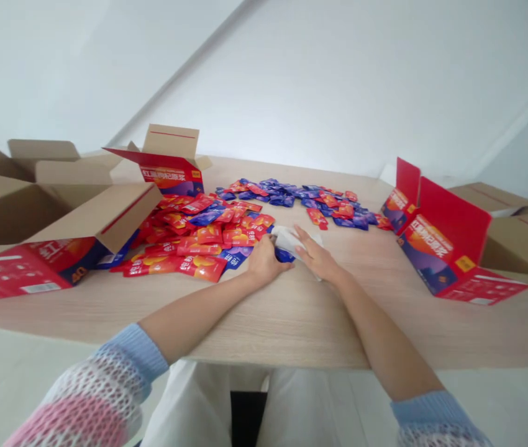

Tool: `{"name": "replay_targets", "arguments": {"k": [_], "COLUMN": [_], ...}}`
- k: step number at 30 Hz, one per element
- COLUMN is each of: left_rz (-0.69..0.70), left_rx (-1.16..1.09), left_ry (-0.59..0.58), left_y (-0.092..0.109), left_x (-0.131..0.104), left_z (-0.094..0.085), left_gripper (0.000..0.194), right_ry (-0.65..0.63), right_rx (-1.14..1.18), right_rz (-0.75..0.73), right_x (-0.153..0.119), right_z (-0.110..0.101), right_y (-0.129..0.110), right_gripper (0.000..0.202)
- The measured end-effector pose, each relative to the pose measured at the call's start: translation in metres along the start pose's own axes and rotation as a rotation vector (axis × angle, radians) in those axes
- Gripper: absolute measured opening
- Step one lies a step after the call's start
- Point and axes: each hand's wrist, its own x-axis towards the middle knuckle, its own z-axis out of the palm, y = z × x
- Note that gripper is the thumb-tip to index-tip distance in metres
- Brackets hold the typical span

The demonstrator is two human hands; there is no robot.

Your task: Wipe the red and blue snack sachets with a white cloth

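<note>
My left hand (266,262) is curled around a blue packet (284,254) at the middle of the table, and the fingers hide most of it. A thin white sheet (287,239), like a tissue or wipe, lies over that packet. My right hand (318,256) presses and grips the sheet, its fingers extended across it. Just beyond and left of my left hand spreads a heap of red packets (201,234) with some blue ones among them.
More blue and red packets (276,194) lie farther back on the wooden table (287,323). Open red cartons stand at the left (26,264), back left (171,171) and right (441,248). A white wall (315,87) rises behind.
</note>
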Motion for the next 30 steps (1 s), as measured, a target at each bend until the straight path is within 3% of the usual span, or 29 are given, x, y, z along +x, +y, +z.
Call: {"name": "replay_targets", "arguments": {"k": [4, 8, 13, 20, 26, 30], "left_rz": [-0.034, -0.054, -0.073, -0.036, 0.055, 0.093], "left_rx": [-0.026, -0.039, -0.097, 0.02, 0.087, 0.076], "left_ry": [-0.016, -0.016, -0.067, -0.068, -0.033, -0.016], "left_y": [0.002, 0.002, -0.004, 0.003, 0.005, -0.001], "left_x": [0.001, -0.001, -0.002, -0.006, -0.006, -0.002], "left_z": [-0.002, -0.003, -0.003, -0.009, -0.007, -0.009], "left_gripper": [0.085, 0.092, 0.101, 0.091, 0.075, 0.076], "right_ry": [-0.22, -0.287, -0.264, -0.178, -0.076, -0.046], "right_rx": [-0.003, 0.003, -0.038, -0.112, -0.09, 0.026], "right_rz": [0.029, 0.059, 0.138, 0.258, 0.266, 0.099], "right_x": [0.004, 0.001, 0.0, 0.001, -0.002, 0.0], "right_z": [0.015, 0.013, 0.013, 0.01, -0.003, -0.008], "right_y": [-0.008, -0.002, 0.017, 0.036, 0.032, 0.01], "right_gripper": [0.055, 0.058, 0.058, 0.057, 0.054, 0.049]}}
